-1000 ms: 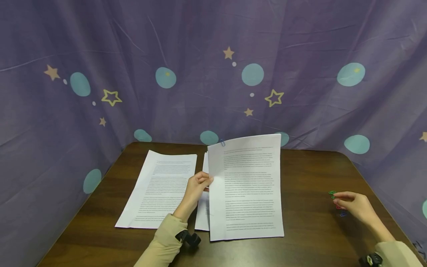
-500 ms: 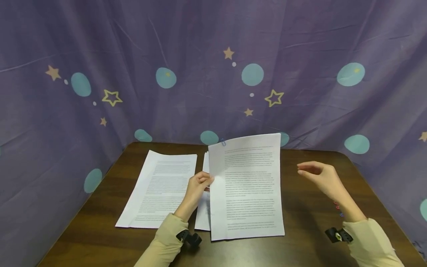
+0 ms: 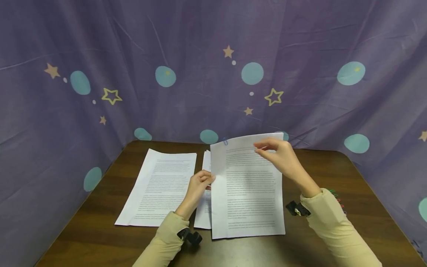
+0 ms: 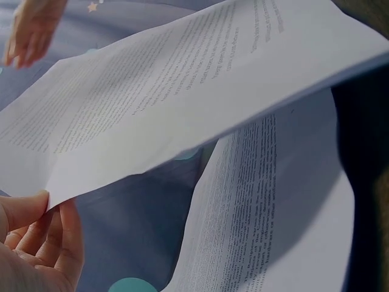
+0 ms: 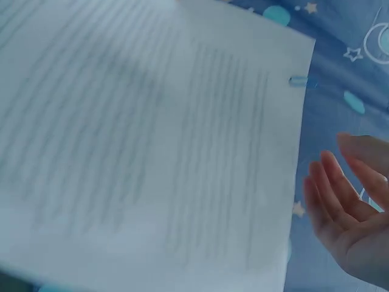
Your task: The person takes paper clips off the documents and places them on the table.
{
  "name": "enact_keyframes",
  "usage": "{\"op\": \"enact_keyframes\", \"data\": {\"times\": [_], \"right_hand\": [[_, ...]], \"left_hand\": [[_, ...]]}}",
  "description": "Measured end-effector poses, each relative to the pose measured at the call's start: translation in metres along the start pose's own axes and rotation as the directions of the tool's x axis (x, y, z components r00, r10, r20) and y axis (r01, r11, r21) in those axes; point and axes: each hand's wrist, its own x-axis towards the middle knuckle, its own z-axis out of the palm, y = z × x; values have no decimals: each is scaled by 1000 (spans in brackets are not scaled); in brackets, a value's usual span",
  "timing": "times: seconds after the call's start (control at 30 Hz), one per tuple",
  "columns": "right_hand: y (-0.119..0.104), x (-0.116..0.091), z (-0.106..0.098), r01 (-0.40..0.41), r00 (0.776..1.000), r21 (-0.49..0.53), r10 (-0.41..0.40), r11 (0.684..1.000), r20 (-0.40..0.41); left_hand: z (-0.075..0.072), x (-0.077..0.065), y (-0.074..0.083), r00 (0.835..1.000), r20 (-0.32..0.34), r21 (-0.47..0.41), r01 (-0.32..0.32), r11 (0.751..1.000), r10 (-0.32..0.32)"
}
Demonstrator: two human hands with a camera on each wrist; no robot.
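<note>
A stack of printed sheets (image 3: 250, 207) stands raised in front of me, its left edge pinched between the thumb and fingers of my left hand (image 3: 197, 187). On its top edge, near the upper left corner, sits a blue paper clip (image 3: 225, 141), also visible in the right wrist view as a blue clip (image 5: 302, 81). My right hand (image 3: 281, 155) is in front of the upper right part of the stack, thumb and index finger brought near each other. I cannot tell whether something small is between those fingertips. In the right wrist view, the right hand's (image 5: 352, 210) other fingers curve loosely.
Another printed stack (image 3: 163, 189) lies on the wooden table (image 3: 83, 230) at left. More sheets (image 3: 202, 213) lie partly hidden behind the raised stack. Several coloured paper clips (image 3: 335, 194) line up at right, partly behind the right sleeve. A patterned curtain (image 3: 200, 37) hangs behind.
My right hand has moved left and up, from the coloured paper clips at the right to in front of the raised sheets. The left hand and its stack stay nearly still.
</note>
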Motion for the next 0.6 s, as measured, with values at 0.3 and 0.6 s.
{"op": "enact_keyframes", "data": {"times": [0.3,0.6], "right_hand": [[-27,24,25,108,994,86,-107,990,-13],[-26,37,43,102,995,117,-100,988,-18]], "left_hand": [[-1,2,-4,1000,1,12,-5,1000,5],[-1,13,-25,1000,-12,-6,-6,1000,6]]}}
